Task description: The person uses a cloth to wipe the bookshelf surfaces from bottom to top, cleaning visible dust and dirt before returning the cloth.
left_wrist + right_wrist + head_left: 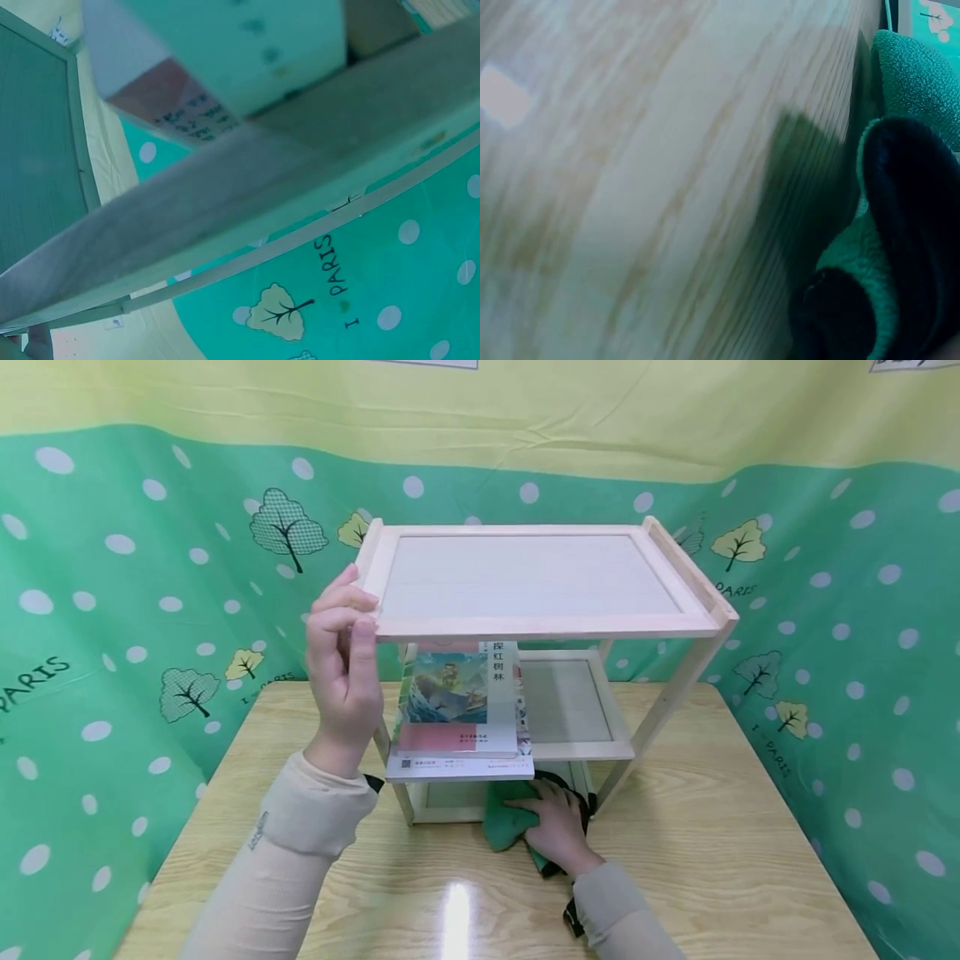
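A three-tier pale wooden shelf (547, 627) stands on the table. My left hand (341, 660) grips the front left corner of its top board, fingers curled at the edge; only a bit of that hand shows at the lower left of the left wrist view. Low down at the front, my right hand (555, 822) holds a bunched cloth (504, 818), green on one face and black on the other, at the bottom tier. In the right wrist view the folded cloth (915, 82) has a fuzzy green surface close over the tabletop.
Books (457, 702) lie stacked on the left of the middle tier, jutting past its front edge. A wood-grain table (712, 827) spreads around the shelf. Behind and beside it hangs a green and yellow dotted curtain (112, 610) with trees printed on it.
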Demonstrator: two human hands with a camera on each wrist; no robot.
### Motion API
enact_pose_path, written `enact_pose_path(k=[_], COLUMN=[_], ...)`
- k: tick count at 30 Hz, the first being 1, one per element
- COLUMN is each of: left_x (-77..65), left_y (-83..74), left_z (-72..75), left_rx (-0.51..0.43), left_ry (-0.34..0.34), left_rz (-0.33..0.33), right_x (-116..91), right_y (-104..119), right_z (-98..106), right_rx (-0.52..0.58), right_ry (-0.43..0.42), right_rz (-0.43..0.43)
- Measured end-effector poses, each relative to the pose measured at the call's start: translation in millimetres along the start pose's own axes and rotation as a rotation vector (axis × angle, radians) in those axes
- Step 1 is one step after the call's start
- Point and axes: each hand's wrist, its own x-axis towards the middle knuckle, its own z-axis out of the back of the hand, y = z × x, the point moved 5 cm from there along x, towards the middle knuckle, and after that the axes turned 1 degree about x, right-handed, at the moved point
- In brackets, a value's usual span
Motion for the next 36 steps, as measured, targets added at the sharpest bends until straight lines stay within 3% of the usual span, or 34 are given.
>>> enact_pose_path(k=[7,29,36], left_x=[0.1,0.5,0.3], left_y=[-0.2,0.3,0.5], left_z=[0.3,-0.5,-0.1], left_rx=[0.003,0.000,0.005], left_ry=[-0.001,0.001,0.004], left_rz=[-0.002,-0.013,-0.005], right_x=[1,8,14], right_y=[7,34,45], right_z=[-1,-13,-17], right_rx=[0.021,-0.018,-0.038], right_ry=[0.017,0.063,0.155], right_rz=[0.006,0.155,0.152])
